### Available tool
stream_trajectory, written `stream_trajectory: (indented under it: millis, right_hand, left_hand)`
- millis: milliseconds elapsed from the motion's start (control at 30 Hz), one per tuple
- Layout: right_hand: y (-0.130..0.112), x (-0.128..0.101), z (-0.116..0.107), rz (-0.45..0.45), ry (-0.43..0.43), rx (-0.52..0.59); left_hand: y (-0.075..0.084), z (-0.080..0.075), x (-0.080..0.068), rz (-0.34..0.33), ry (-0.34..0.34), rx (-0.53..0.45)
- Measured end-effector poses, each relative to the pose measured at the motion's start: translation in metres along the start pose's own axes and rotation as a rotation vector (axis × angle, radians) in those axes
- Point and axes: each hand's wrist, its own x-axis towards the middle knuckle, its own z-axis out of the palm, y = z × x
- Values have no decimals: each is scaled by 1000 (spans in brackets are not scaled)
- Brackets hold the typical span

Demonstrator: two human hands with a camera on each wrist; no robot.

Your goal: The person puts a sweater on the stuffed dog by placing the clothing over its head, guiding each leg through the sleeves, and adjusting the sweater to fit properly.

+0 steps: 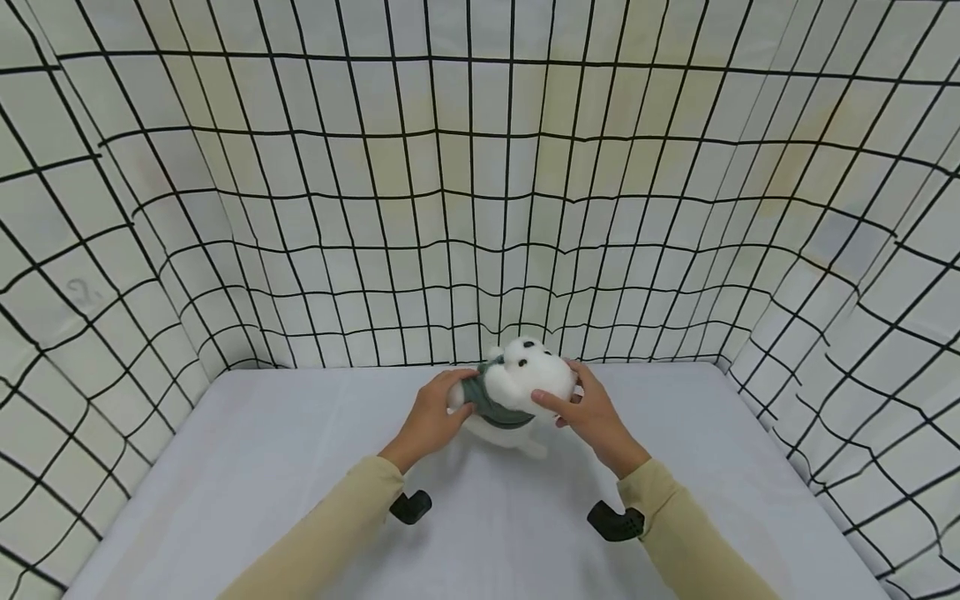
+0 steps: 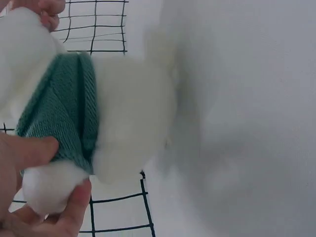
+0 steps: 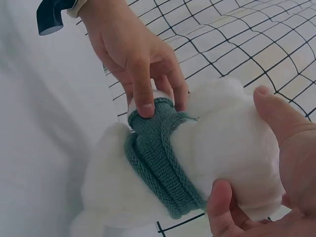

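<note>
A white plush toy dog [image 1: 517, 379] in a green knitted sweater [image 1: 491, 408] is held between both hands over the table, its dark eyes and nose turned toward the far side. My left hand [image 1: 437, 412] grips a white front paw at the sweater's sleeve; in the left wrist view the thumb presses the knit while the fingers curl under the paw [image 2: 52, 185]. My right hand [image 1: 592, 412] grips the head [image 3: 237, 148] from the side, thumb and fingers spread around it. The toy's white lower body [image 2: 133, 116] hangs toward the tabletop.
A white tabletop [image 1: 300, 467] spreads beneath the toy. Black netting [image 1: 465, 250] over pale walls encloses the back and both sides. Dark wrist-camera mounts [image 1: 411, 506] stick out below the sleeves.
</note>
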Motion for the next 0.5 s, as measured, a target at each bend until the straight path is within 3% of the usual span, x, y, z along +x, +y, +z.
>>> stream_trajectory:
  millis: [167,267,367,500]
  right_hand:
    - [-12,-6,-5,-103,-29,-99]
    - [-15,-9,-7,-152,-2,-201]
    - [-19,-10,-5,-164,60,-289]
    - [-23,-10,0,-155,141,-345]
  left_hand:
    - [-1,-5,2,-104,-89,-161]
    - [-1,-7,4,-159,-153,-242]
    - [-2,-7,6,-193,-200,-269]
    - [-4,-1,7,-245,-251,-230]
